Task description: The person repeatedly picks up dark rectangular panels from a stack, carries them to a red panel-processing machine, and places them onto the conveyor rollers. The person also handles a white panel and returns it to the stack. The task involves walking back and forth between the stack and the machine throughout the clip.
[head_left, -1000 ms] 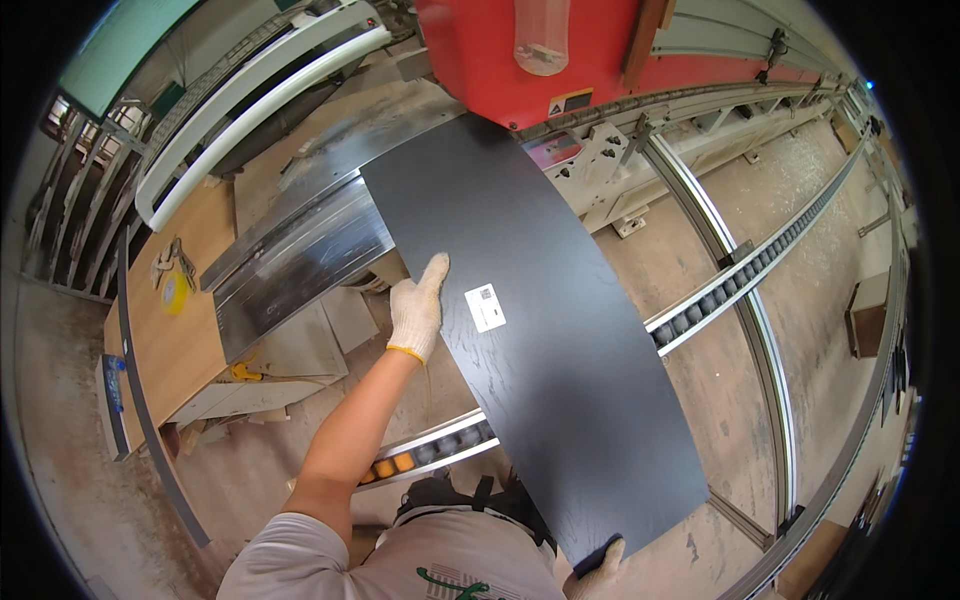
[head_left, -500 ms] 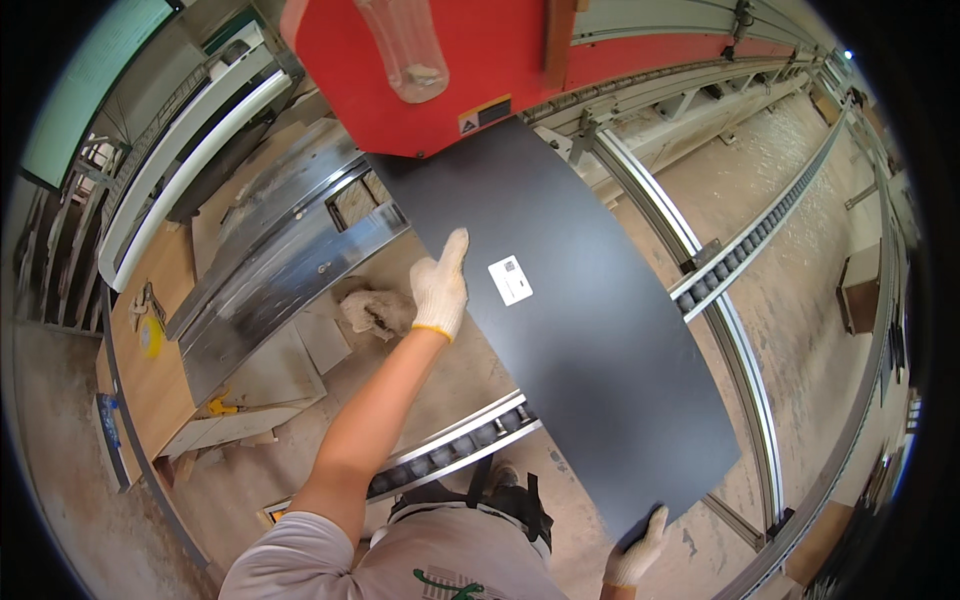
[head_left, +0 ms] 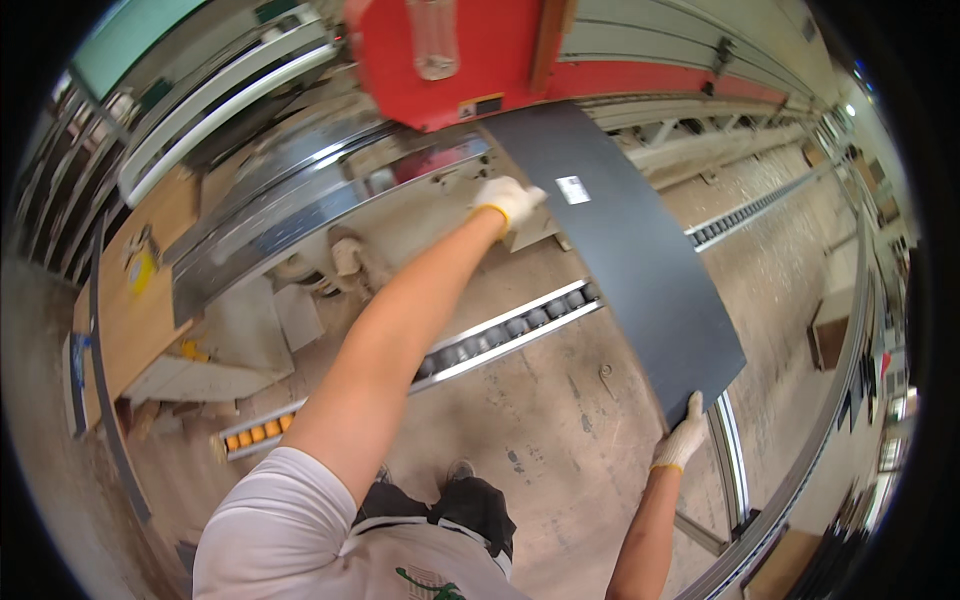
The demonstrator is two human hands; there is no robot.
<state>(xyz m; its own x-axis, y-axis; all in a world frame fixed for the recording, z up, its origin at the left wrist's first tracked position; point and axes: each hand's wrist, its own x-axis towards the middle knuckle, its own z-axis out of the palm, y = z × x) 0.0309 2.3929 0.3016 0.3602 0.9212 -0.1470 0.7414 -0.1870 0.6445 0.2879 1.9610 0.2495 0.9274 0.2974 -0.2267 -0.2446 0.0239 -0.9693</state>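
I'm looking down at a long, flat, dark grey rectangular panel [head_left: 625, 255] held slanting above the dusty concrete floor [head_left: 545, 400], its far end right up against the big red machine housing [head_left: 480, 55]. My left hand [head_left: 508, 200], in a white work glove, is pressed to the panel's long left edge not far from that red housing, fingers [head_left: 525, 195] curled onto the edge just beside a small white label [head_left: 572, 189]. My right hand [head_left: 682, 435], gloved too, grips the panel's near corner, the end farthest from the red housing, fingers [head_left: 693, 408] wrapped up over the edge with the panel sitting above the palm. A roller track with dark wheels [head_left: 500, 335] runs under the panel's middle.
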